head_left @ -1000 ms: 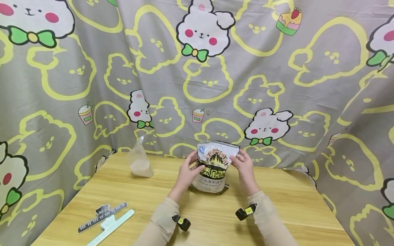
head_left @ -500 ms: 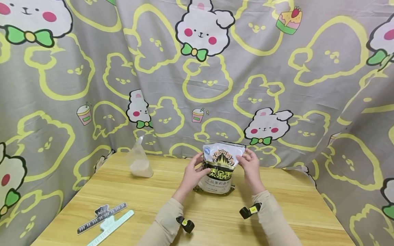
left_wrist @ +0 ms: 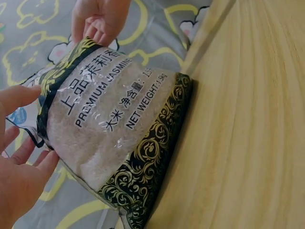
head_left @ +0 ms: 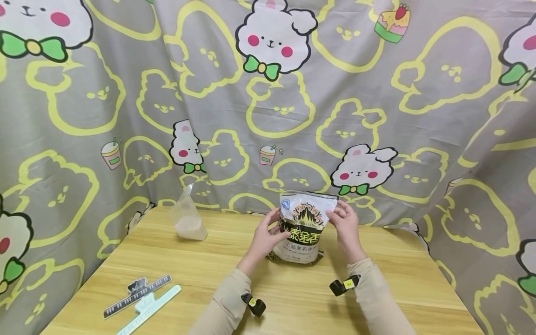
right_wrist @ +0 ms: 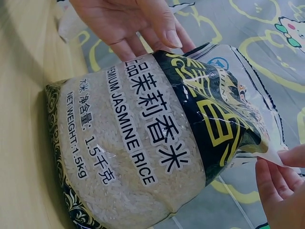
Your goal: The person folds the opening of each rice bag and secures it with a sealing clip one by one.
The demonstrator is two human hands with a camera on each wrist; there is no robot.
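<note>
A bag of jasmine rice (head_left: 299,249) stands upright on the table, its printed front facing me. My left hand (head_left: 265,239) holds its left side, thumb on the front and fingers along the side edge. In the right wrist view some of those left fingers (right_wrist: 131,45) pass out of sight behind the bag. At the upper right corner, my right hand (head_left: 347,230) pinches the white top part between thumb and fingers. The left wrist view shows the clear lower front (left_wrist: 105,124) with rice grains inside and a dark gold-patterned base.
A clear plastic bag (head_left: 190,223) with pale contents stands at the back left of the wooden table (head_left: 201,274). Toward the front left lie a black piano-key clip (head_left: 138,295) and a mint-green clip (head_left: 150,308). A patterned curtain (head_left: 234,111) hangs behind the table.
The bag of rice has shifted a little to the right, with both hands moving along with it. The clear bag and the clips have stayed in place.
</note>
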